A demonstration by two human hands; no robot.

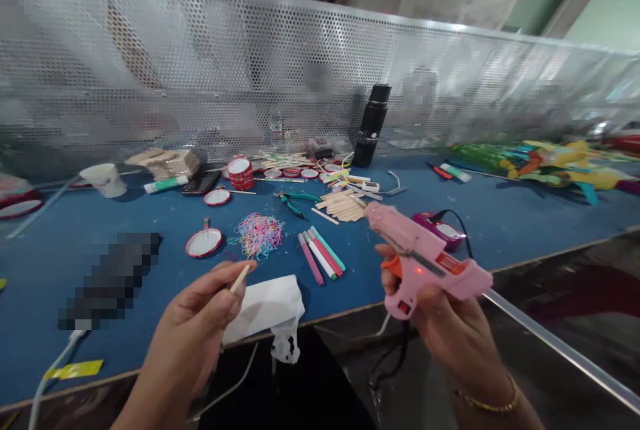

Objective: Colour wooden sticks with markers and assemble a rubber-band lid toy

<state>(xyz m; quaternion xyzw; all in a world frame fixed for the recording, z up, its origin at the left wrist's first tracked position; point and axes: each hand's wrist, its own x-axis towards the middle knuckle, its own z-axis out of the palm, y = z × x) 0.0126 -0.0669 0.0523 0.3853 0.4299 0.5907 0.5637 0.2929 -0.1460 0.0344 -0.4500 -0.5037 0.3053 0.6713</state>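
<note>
A small wooden stick [240,279] is pinched between the thumb and fingers of my left hand [207,317], over the front of the table. My right hand [445,323] grips a pink glue gun [415,250], its nozzle tilted up and to the left and a long clear glue stick [560,349] running out of its back. Beyond my left hand lie a tangle of coloured rubber bands [260,235] and a round red-rimmed piece [203,243]. Several markers [321,255] lie between my hands. A pile of wooden sticks [343,206] is behind the gun's nozzle.
A white sheet [267,303] hangs over the blue table's [365,283] front edge. Green-handled pliers [295,201], a black bottle [373,125], a purple device [443,230], a paper cup [105,181] and a cabled dark device [113,280] stand or lie around.
</note>
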